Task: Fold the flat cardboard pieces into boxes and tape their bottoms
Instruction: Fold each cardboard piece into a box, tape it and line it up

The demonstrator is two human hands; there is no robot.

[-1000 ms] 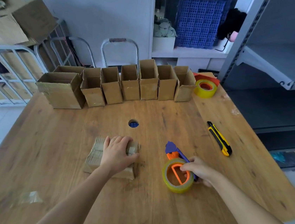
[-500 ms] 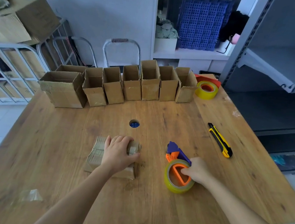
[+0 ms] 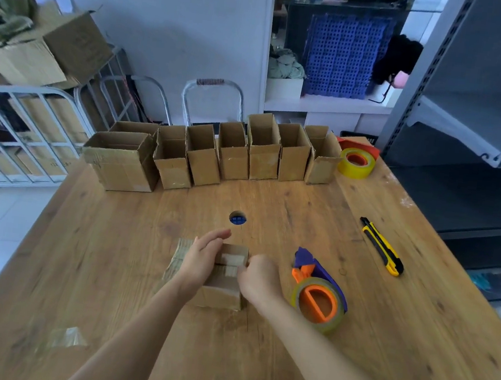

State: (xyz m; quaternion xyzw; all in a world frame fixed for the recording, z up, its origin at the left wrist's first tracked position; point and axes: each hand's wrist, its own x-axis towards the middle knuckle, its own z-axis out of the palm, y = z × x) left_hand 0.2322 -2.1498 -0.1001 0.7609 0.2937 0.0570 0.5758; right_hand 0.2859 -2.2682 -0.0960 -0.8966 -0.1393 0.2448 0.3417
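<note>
- Laying the left hand [image 3: 202, 257] along the top left of the small box [image 3: 223, 293], fingers straight and close together, tips reaching past its far edge.
- Curling the right hand [image 3: 259, 280] against the box's right edge, fingertips at the pale tape strip [image 3: 232, 259]; too blurred to tell whether pinching or only touching.
- Standing near the front middle of the table [image 3: 109, 267], box between both hands, tape dispenser [image 3: 317, 300] near its right, row of open boxes [image 3: 234, 160] well apart at the far edge.
</note>
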